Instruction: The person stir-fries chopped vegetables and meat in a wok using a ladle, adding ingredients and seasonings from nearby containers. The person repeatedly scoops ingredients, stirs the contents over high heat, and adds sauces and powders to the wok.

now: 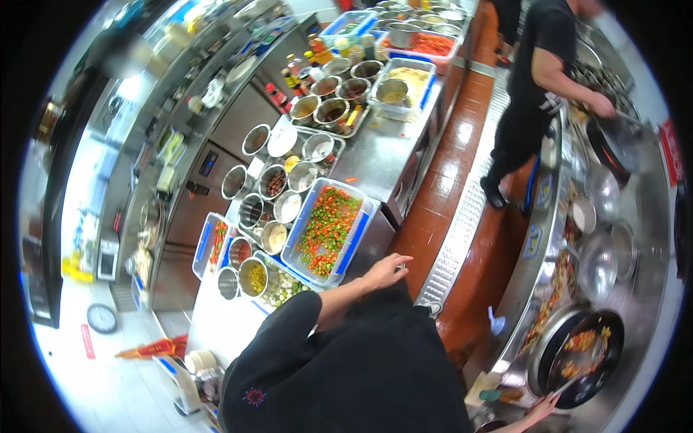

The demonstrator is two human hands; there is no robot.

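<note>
My left hand (387, 272) is held in the air beside the prep counter, fingers spread and holding nothing. Near it, on the counter, stands a clear plastic tub (351, 260) of chopped red and green peppers (329, 230). At the lower right my right hand (541, 408) grips the handle of a metal ladle (569, 383). The ladle's head reaches into a black wok (612, 338) on the stove. Chopped food (578, 346) with red, orange and yellow pieces lies in the wok, partly in clumps. The ladle's head is blurred.
Steel seasoning pots (272, 181), bottles (279, 98) and more tubs crowd the left counter. Along the stove (547, 265) stand a steel wok (596, 265) and a perforated strainer (602, 189). Food scraps litter its front. A co-worker (541, 70) handles another wok (606, 146) farther up, beside the floor grating (460, 238).
</note>
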